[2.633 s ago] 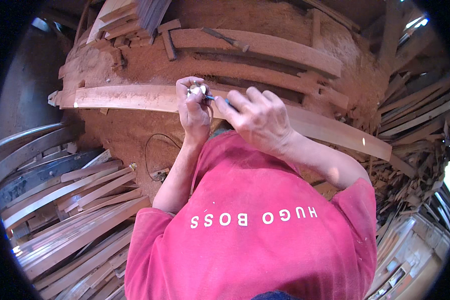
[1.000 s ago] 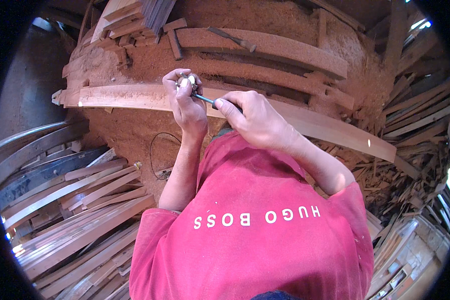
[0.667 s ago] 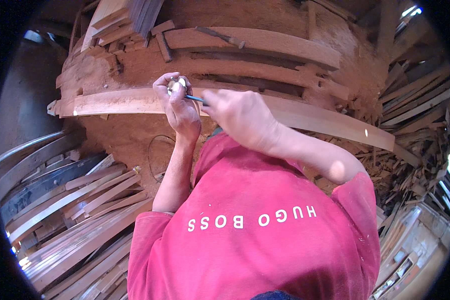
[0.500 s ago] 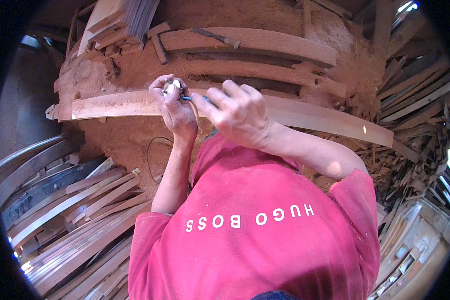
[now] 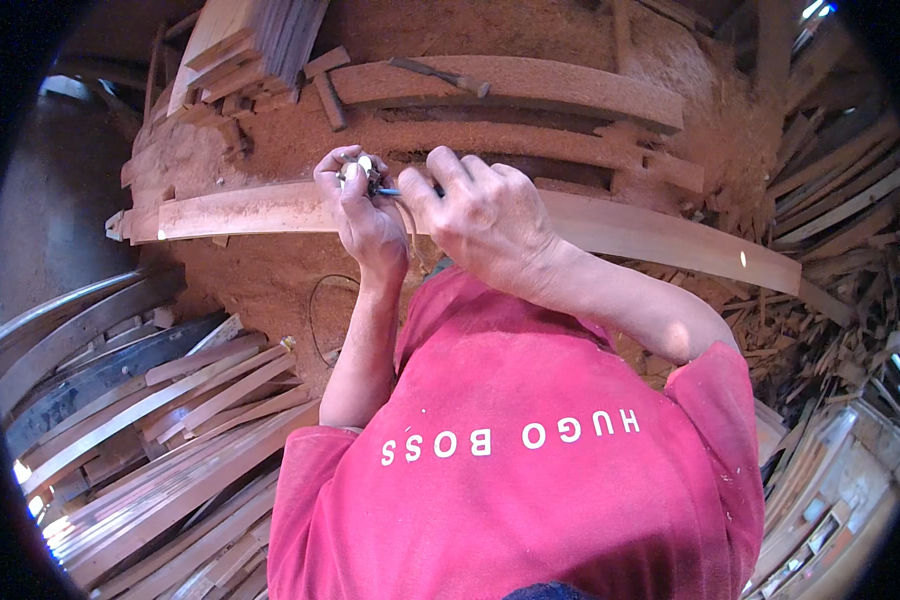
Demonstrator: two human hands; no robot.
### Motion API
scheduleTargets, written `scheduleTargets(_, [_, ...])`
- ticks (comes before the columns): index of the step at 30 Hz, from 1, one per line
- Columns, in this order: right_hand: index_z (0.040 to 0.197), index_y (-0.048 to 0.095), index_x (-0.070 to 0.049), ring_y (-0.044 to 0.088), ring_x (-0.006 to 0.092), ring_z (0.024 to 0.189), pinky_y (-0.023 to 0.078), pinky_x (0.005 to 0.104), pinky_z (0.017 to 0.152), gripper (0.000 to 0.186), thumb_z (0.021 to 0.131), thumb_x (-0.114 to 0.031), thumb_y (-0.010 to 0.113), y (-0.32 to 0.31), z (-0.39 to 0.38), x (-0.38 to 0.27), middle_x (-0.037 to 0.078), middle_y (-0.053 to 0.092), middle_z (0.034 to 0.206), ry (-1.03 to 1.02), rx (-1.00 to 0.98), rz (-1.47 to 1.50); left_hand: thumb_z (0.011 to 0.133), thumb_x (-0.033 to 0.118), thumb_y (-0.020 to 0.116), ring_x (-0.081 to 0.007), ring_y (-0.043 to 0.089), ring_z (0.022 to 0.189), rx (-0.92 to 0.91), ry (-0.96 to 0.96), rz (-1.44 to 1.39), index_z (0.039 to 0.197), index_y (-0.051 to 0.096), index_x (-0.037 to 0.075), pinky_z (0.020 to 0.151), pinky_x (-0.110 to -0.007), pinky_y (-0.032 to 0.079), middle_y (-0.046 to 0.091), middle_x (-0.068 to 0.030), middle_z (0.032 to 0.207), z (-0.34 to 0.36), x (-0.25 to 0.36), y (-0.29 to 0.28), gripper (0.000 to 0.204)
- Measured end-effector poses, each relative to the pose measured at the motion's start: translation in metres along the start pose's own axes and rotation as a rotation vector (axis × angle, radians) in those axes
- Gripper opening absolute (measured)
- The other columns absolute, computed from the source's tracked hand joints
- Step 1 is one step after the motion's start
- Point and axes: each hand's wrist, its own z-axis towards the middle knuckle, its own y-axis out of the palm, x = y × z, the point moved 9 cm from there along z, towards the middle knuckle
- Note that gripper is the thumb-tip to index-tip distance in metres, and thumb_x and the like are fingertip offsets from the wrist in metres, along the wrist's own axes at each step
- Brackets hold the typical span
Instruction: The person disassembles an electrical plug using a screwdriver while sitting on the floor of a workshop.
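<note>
My left hand [image 5: 372,225] is raised above the long curved wooden beam [image 5: 255,210], its fingers closed round a small pale and metal fitting [image 5: 366,165]. Fingers cover much of the fitting, so its kind is unclear. My right hand [image 5: 485,212] grips a slim blue-shafted screwdriver [image 5: 390,191], whose tip reaches the fitting. The handle is mostly hidden in my fist. A thin cord [image 5: 412,222] hangs down between the two hands.
Beyond the beam lie a hammer [image 5: 328,90], a dark-handled tool [image 5: 440,75] and more curved timbers [image 5: 530,90] amid sawdust. Stacked boards [image 5: 240,50] stand at the far left. Planks [image 5: 180,440] fill the near left, and scrap wood [image 5: 840,270] is heaped on the right.
Both hands sit slightly farther right in the picture, along with the whole scene. The right hand has turned a little on the screwdriver, and its fingers are bunched closer.
</note>
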Motion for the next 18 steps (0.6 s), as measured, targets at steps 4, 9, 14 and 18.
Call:
scheduleTargets(4, [0.089,0.065,-0.011,0.06,0.0166,0.078,0.05,0.032,0.065,0.014,0.076,-0.019,0.064,0.005,-0.002,-0.004,0.003,0.058,0.086,-0.094,-0.023,-0.023,0.097,0.02,0.044,-0.0144,0.051,0.084,0.014,-0.003,-0.054,0.113,0.046,0.006,0.079,-0.029,0.043,0.052,-0.006,0.092,0.001,-0.001,-0.002,0.021])
scheduleTargets(9, [0.092,0.066,-0.013,0.061,0.0171,0.079,0.047,0.0323,0.071,0.017,0.076,-0.019,0.063,-0.01,0.003,-0.01,0.001,0.058,0.088,-0.16,0.074,-0.014,0.097,0.019,0.045,-0.0133,0.05,0.082,0.032,-0.029,-0.11,0.114,0.044,0.006,0.075,-0.027,0.041,0.051,-0.0056,0.09,0.002,0.003,0.0,0.021])
scheduleTargets(14, [0.086,0.062,-0.013,0.066,0.022,0.07,0.051,0.0374,0.059,0.011,0.078,-0.019,0.066,0.005,-0.003,0.02,0.004,0.056,0.08,0.041,0.1,0.208,0.098,0.021,0.045,-0.0175,0.053,0.085,0.043,-0.051,-0.232,0.112,0.048,0.006,0.073,-0.03,0.044,0.055,-0.0078,0.094,0.007,0.003,-0.011,0.021])
scheduleTargets(18, [0.098,0.066,-0.01,0.066,0.0266,0.073,0.053,0.0344,0.06,0.02,0.079,-0.013,0.072,0.024,-0.003,0.042,0.007,0.06,0.086,0.231,0.073,0.568,0.099,0.021,0.043,-0.0171,0.054,0.082,0.051,-0.135,-0.314,0.112,0.047,0.006,0.07,-0.03,0.044,0.054,-0.0089,0.092,0.006,0.005,-0.004,0.02])
